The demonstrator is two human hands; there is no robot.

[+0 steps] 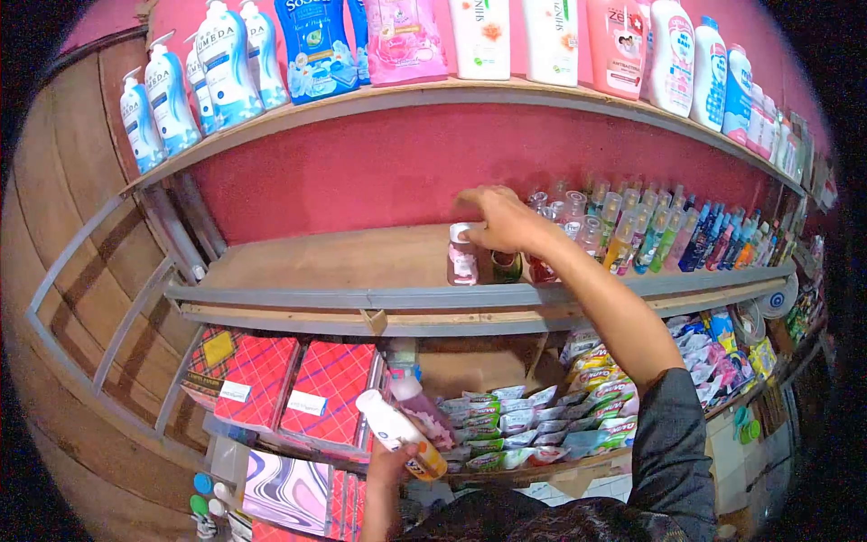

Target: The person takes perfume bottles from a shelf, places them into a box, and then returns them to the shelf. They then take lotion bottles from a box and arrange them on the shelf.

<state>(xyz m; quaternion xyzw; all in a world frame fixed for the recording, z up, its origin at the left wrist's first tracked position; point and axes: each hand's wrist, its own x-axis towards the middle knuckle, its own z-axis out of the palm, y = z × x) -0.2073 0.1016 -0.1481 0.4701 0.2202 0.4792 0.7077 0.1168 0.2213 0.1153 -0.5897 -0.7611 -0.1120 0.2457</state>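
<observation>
My left hand (397,465), low in front of the lower shelf, is closed around a white bottle with an orange lower part (395,429). A purple bottle (423,408) with a clear or pale top leans right beside it and appears to be in the same grip. My right hand (499,219) reaches over the middle shelf with its fingers apart. Its thumb overlaps the white top of a small pink-and-white bottle (462,262) standing upright on the shelf. A dark green bottle (507,266) stands just under the wrist.
Rows of spray bottles (646,230) fill the middle shelf's right side. Pump bottles (226,68) and pouches (316,50) line the top shelf. Below are red plaid boxes (330,388) and several small packets (515,420). A metal rail (379,298) edges the middle shelf.
</observation>
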